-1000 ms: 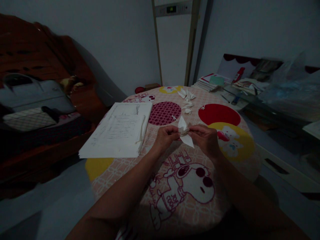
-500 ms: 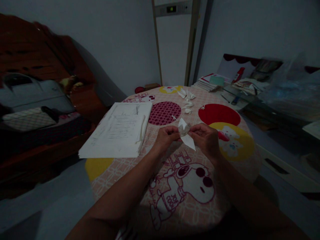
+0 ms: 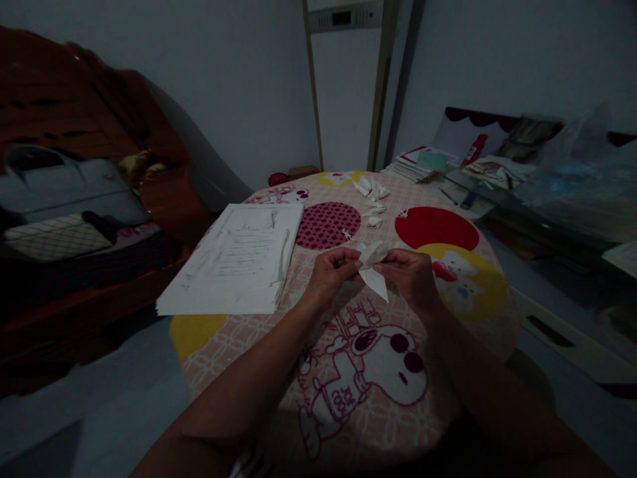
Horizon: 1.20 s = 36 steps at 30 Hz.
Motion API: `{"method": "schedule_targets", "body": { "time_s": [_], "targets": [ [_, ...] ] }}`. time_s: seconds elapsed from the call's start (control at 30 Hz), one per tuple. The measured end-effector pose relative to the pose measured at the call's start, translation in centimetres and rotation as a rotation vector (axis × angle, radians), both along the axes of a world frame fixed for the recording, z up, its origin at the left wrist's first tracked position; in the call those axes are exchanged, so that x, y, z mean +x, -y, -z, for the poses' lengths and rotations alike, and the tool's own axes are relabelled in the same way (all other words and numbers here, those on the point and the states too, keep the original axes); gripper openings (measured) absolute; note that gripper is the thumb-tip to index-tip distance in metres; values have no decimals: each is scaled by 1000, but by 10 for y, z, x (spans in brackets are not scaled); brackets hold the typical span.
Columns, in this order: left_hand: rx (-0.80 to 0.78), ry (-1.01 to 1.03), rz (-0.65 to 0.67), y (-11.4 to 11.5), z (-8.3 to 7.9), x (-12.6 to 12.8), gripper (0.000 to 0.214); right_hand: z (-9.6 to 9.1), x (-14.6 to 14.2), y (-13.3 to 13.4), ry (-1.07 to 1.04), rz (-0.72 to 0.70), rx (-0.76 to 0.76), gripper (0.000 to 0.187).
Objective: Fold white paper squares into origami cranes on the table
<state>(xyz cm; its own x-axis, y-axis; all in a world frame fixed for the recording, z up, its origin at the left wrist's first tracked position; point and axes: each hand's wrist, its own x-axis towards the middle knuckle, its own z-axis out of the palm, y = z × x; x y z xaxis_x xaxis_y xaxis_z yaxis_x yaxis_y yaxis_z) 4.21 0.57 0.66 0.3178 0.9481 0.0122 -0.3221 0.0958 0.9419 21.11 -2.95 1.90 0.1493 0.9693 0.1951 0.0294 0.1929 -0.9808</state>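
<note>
Between my two hands is a small folded piece of white paper (image 3: 373, 277), held above the table. My left hand (image 3: 332, 271) pinches its left side between thumb and fingers. From the other side, my right hand (image 3: 409, 273) grips it with thumb and forefinger. One pointed flap hangs down toward me, and another part fans up between the fingertips. Farther back on the cloth lie several crumpled or twisted white paper pieces (image 3: 374, 214). The creases under my fingertips are hidden.
A patterned tablecloth (image 3: 249, 358) covers the round table. A stack of written sheets (image 3: 239, 259) lies at the left. To the right, a glass-topped stand holds papers and a clear plastic bag (image 3: 567, 179). A grey handbag (image 3: 74, 189) rests on a wooden seat at far left.
The upper part of the folded paper has opened out and tilted to the right. My fingers have shifted slightly on it, with both hands staying in nearly the same place.
</note>
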Motion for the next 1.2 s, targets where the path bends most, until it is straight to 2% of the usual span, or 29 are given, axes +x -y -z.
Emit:
{"method": "schedule_targets", "body": {
  "time_s": [0.2,0.4,0.6,0.83,1.07,1.2],
  "targets": [
    [59,-5,-11,2,-6,1,32,4,2,-4,-60,42,-47,17],
    [74,-40,17,0,-3,-1,35,7,2,-5,-84,33,-39,19],
    [91,-54,-9,-1,-2,-1,37,8,4,-5,-83,19,-43,18],
    [22,-28,17,0,-1,0,31,5,2,-3,-58,31,-36,19],
    [20,-15,35,-1,1,-1,24,2,2,-2,-28,42,-3,18],
    [12,-30,50,0,-1,-1,28,0,2,-2,-6,55,22,16]
  ]
}}
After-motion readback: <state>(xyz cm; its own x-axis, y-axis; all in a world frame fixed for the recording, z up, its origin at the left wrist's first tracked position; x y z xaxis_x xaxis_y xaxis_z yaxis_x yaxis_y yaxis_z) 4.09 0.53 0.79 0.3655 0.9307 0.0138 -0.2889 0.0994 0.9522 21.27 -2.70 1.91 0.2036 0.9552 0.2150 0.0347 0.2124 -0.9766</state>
